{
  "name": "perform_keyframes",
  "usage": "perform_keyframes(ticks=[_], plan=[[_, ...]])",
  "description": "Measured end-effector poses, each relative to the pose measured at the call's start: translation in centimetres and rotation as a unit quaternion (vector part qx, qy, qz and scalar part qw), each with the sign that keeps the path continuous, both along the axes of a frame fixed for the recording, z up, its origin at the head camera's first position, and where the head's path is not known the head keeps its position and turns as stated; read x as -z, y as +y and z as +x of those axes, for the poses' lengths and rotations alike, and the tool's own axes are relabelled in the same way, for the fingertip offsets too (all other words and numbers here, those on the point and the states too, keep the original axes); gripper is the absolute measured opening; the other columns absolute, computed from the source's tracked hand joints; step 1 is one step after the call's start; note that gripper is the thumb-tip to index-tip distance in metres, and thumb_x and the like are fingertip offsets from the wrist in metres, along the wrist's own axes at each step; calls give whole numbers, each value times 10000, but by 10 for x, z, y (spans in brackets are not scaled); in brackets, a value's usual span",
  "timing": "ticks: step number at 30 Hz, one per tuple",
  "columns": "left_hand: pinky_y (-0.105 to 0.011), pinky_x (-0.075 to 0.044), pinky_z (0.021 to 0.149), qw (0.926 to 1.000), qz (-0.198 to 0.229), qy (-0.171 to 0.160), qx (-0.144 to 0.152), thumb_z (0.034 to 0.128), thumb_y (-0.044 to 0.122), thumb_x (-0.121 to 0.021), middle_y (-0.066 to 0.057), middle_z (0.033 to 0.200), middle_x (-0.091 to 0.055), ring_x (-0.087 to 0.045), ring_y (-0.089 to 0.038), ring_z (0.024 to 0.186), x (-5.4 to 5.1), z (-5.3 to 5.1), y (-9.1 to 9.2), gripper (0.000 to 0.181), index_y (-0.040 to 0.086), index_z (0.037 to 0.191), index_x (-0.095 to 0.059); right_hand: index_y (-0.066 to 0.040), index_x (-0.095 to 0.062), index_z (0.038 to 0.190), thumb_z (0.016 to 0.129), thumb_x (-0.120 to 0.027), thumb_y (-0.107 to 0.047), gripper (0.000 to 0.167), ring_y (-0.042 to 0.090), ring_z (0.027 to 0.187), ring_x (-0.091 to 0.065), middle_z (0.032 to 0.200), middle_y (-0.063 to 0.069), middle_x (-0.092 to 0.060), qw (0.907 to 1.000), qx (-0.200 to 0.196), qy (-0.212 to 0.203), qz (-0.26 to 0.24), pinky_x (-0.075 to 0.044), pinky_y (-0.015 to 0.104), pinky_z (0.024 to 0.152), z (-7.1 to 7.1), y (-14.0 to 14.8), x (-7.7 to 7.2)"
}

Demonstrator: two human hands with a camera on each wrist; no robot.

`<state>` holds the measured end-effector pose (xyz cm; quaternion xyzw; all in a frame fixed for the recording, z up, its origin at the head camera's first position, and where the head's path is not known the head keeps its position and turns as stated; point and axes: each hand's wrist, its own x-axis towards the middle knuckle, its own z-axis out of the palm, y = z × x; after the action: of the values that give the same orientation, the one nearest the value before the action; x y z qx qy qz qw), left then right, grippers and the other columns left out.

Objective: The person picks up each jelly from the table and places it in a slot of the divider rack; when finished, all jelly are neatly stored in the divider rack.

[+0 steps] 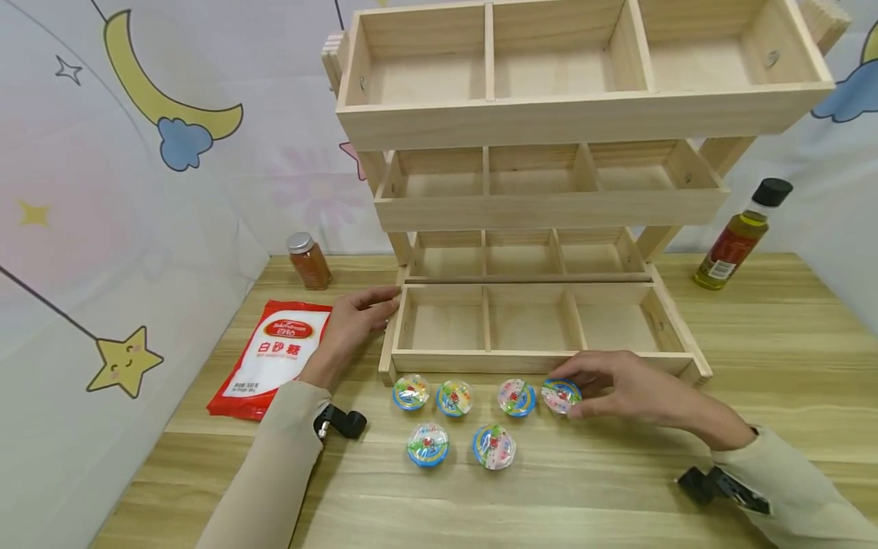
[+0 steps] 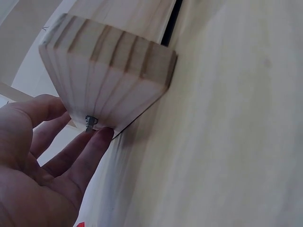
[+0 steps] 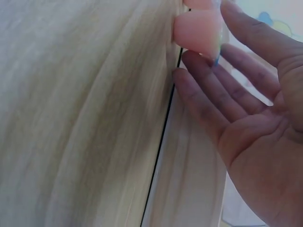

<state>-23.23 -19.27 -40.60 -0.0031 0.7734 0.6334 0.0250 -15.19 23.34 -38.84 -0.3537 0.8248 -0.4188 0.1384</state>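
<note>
Several small jelly cups with printed film lids stand on the table in front of a tiered wooden rack (image 1: 542, 210). My right hand (image 1: 627, 389) holds the rightmost jelly cup (image 1: 561, 396) of the back row between thumb and fingers. In the right wrist view this pink cup (image 3: 196, 33) stands on the table, with fingertips beside it. My left hand (image 1: 353, 328) touches the rack's left side with its fingers loosely bent. The left wrist view has those fingers by a bolt (image 2: 90, 122) in the wooden end. Other jelly cups (image 1: 428, 444) sit nearby.
A red-and-white sugar bag (image 1: 274, 358) lies left of the rack, partly behind the left forearm. Behind it stands a spice jar (image 1: 310, 263) with a silver lid. An oil bottle (image 1: 741, 236) stands at the right. The rack's compartments hold nothing visible.
</note>
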Motion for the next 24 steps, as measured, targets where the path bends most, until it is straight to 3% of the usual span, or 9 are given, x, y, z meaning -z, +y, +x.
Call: perform_keyframes(ticks=[7,15,24], plan=[[-228,-582,874,10000,33,-14,69,1035,185,-722,-96,1424,-665,-658,-141,1127,1,0,-1,382,56,1394,-705,-86,-735,1297,932,-860,-250,420,124,1034,-703,1316,112,-693,9994,58,211,286,-620,328,886,2,-2,-1],[-236,-582,893,9999,58,-37,111,1038,186,-719,-98,1439,-654,-647,-157,1170,1,1,-3,394,59,1411,-694,-103,-741,1284,932,-864,-232,395,77,983,-690,1247,40,-714,9961,-62,795,380,-625,314,844,2,-6,1],[-247,-585,913,9999,-19,-66,145,1040,213,-723,-92,1442,-653,-646,-182,1196,1,0,-4,400,78,1416,-695,-70,-731,1294,932,-846,-105,382,97,980,-691,1203,28,-723,9960,-192,856,-153,-629,309,850,-3,-12,-9]])
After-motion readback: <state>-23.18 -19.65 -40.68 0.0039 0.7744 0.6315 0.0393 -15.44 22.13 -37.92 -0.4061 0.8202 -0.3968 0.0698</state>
